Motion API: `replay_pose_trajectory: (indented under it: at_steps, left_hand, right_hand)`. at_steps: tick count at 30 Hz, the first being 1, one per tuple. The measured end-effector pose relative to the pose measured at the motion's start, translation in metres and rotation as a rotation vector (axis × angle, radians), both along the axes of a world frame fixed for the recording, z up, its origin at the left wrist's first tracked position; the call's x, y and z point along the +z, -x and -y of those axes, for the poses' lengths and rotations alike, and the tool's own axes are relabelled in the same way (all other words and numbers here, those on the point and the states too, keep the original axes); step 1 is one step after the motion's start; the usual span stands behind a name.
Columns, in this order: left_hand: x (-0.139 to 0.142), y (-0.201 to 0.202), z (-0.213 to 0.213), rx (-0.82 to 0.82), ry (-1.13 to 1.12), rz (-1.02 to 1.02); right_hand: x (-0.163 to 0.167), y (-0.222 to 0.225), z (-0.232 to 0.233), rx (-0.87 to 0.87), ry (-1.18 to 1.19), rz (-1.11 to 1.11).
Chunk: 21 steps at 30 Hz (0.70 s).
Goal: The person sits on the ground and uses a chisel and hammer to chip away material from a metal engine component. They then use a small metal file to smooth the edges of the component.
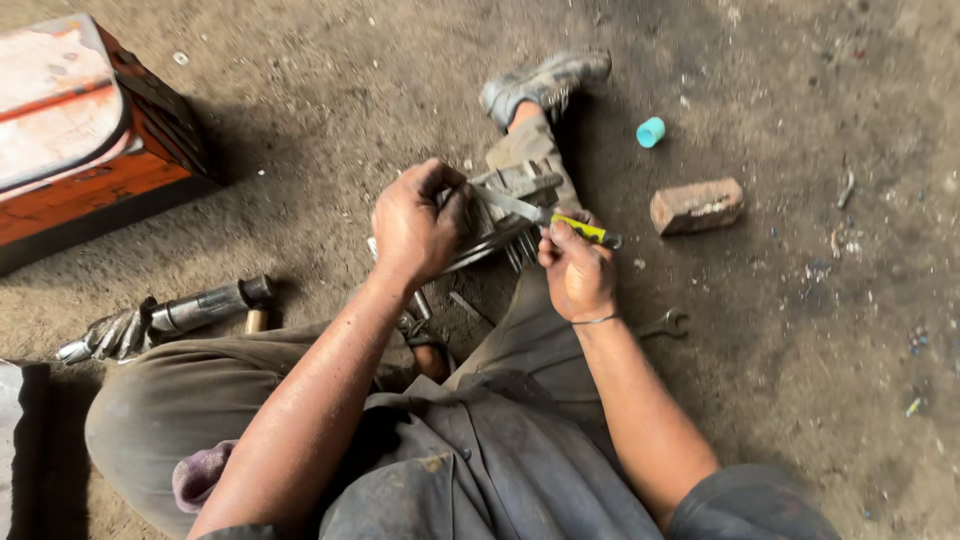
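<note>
gripping a metal part, left hand clenched; right hand grasps a yellow-handled tool.

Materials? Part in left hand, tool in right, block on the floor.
Finned part: bare grey metal, dull and grimy, thin shiny edges.
Tool: steel blade, yellow-and-black handle, probably plastic.
Block: looks like fired clay brick, reddish, rough, chipped.

The ribbed grey metal part lies centre; the reddish brick and small turquoise cap lie right, the battered orange metal box far left, the steel wrench near right.
</note>
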<state>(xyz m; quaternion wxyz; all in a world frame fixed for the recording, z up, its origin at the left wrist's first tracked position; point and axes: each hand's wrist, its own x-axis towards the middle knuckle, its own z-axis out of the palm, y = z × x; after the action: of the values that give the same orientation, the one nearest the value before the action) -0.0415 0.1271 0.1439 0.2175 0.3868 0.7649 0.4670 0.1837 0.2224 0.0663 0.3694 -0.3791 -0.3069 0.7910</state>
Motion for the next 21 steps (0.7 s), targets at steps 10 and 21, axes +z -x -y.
replay_pose_trajectory:
  at_steps: [10, 21]
  left_hand:
    - [-0.006, 0.0, 0.009, -0.164, -0.075, -0.158]
    - [-0.008, -0.002, 0.012, -0.212, -0.064, -0.179]
  right_hand:
    - [0.012, -0.017, 0.008, -0.017, -0.049, 0.001]
    - [0.01, -0.018, 0.018, -0.102, -0.005, -0.014]
